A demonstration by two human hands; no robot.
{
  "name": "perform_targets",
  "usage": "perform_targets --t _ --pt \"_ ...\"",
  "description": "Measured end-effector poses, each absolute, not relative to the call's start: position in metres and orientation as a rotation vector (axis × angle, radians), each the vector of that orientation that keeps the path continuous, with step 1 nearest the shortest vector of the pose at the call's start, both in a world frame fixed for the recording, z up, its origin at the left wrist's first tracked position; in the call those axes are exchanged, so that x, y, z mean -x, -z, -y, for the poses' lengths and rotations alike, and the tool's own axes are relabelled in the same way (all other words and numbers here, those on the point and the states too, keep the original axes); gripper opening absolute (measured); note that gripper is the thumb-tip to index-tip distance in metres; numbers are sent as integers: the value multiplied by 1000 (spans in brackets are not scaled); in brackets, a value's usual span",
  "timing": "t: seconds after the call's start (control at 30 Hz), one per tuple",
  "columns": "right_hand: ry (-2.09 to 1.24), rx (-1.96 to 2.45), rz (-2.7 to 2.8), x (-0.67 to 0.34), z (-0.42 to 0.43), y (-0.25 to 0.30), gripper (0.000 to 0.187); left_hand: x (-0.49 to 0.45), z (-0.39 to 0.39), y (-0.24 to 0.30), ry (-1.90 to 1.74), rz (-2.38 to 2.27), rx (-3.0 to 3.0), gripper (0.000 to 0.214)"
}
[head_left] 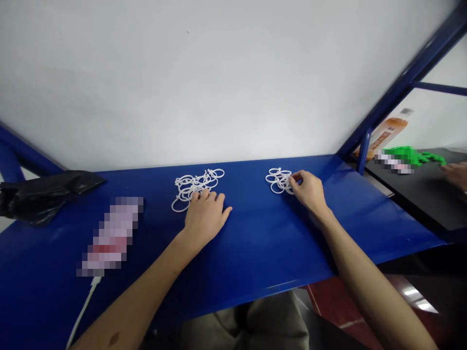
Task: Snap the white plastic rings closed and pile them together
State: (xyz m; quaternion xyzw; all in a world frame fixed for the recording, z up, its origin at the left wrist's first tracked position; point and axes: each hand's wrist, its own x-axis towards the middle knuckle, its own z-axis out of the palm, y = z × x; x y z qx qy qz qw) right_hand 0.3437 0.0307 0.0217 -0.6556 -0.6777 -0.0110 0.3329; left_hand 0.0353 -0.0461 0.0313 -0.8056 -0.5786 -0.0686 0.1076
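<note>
Two heaps of thin white loops lie on a blue table (262,238) near the white wall. My left hand (205,214) rests palm down, fingers stretched out, its fingertips on the near edge of the larger left heap (195,187). My right hand (309,190) reaches to the smaller right heap (279,181), with thumb and forefinger pinched on one of its white loops at the heap's right side.
A crumpled black bag (44,194) lies at the far left. A blurred flat object (111,236) with a white cable (82,311) sits left of my arm. On the right stand a blue frame post (401,78), a black surface (426,194), green pieces (412,155), an orange bottle (386,131) and another person's hand (456,175).
</note>
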Motion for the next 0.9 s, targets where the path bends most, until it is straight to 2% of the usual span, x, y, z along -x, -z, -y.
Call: perform_targets --t 0.13,0.3,0.5,0.7,0.9 --pt "89 1706 1785 -341 -28 -24 17 -37 46 -26 275 1591 2496 22" --pt "128 1637 1775 -337 -24 -29 21 -37 44 -21 504 1431 2689 21" --pt "134 1540 1796 -329 -18 -34 22 -20 31 -31 729 1620 2491 38" --pt "125 1412 1867 -319 -14 -31 17 9 19 -35 685 1753 2513 43" --pt "25 1252 1995 -300 -4 -28 16 14 20 -38 535 1801 2527 26"
